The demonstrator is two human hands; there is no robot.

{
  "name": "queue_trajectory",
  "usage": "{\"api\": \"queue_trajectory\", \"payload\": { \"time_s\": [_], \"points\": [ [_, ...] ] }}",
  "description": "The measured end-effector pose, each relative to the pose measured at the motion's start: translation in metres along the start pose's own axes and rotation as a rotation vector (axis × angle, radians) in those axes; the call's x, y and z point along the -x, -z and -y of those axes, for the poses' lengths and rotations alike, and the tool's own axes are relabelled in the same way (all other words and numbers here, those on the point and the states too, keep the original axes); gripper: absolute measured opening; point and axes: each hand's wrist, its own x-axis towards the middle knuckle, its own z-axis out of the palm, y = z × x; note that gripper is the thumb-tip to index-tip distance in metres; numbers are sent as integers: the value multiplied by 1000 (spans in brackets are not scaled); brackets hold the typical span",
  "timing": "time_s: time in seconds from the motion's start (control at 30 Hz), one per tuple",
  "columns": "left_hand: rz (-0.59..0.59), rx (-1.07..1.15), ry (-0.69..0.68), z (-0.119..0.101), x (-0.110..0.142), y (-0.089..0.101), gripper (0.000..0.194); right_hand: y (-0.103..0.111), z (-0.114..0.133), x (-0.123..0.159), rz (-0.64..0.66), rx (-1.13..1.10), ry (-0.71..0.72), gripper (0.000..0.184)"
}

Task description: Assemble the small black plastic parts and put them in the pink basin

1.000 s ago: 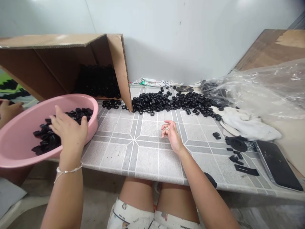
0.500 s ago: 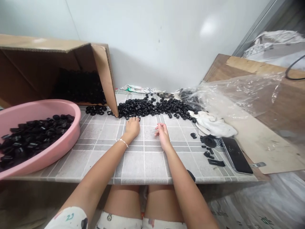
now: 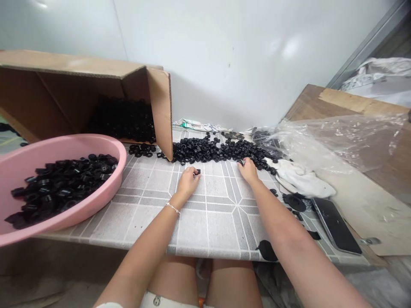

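Small black ring-shaped plastic parts lie in a long heap along the back of the table. My left hand, wearing a bracelet, is closed on one small black plastic part, just in front of the heap. At the heap's right side, my right hand has its fingertips pinched at the front edge of the pieces; a small black part shows at them. To the left a pink basin holds many black plastic pieces, somewhat chunkier than the rings.
A cardboard box lies on its side at back left with more black parts inside. On the right are a white cloth glove, a phone, a black disc and clear plastic sheeting. The table's front edge runs above my legs.
My left hand has left the basin, reached the heap's front and drawn back slightly with a black part. My right hand has moved forward and right to the heap. The view has shifted.
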Motion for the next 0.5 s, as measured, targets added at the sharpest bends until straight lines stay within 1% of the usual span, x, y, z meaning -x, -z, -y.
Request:
{"api": "queue_trajectory", "payload": {
  "time_s": [0.07, 0.13, 0.2, 0.23, 0.27, 0.3, 0.33, 0.37, 0.4, 0.43, 0.47, 0.5],
  "points": [
    [-18, 205, 44, -4, 0, 2, 18, -4, -1, -4, 34, 57, 83, 23],
    [-30, 378, 96, -10, 2, 3, 33, -7, 4, -3, -30, -17, 107, 24],
    [4, 507, 133, -18, 4, 4, 41, -6, 17, 5, -143, -242, 35, 26],
    [43, 565, 145, -21, 5, 5, 41, -5, 28, 14, -178, -407, -23, 26],
    [90, 625, 152, -25, 6, 5, 38, -3, 40, 25, -173, -605, -67, 27],
    [139, 688, 156, -27, 7, 5, 35, -1, 53, 39, -115, -809, -73, 28],
    [186, 758, 157, -30, 8, 5, 34, 1, 66, 54, -23, -971, -51, 28],
    [225, 835, 157, -31, 8, 5, 34, 3, 79, 70, 63, -1068, -28, 27],
    [255, 911, 158, -32, 9, 4, 37, 5, 90, 85, 117, -1112, -10, 25],
    [274, 978, 160, -32, 9, 4, 40, 6, 98, 99, 135, -1123, 2, 24],
    [286, 1030, 164, -32, 9, 4, 43, 7, 104, 111, 123, -1104, 9, 23],
    [299, 1065, 169, -31, 8, 3, 45, 7, 107, 119, 82, -1059, 16, 22]
  ]
}}
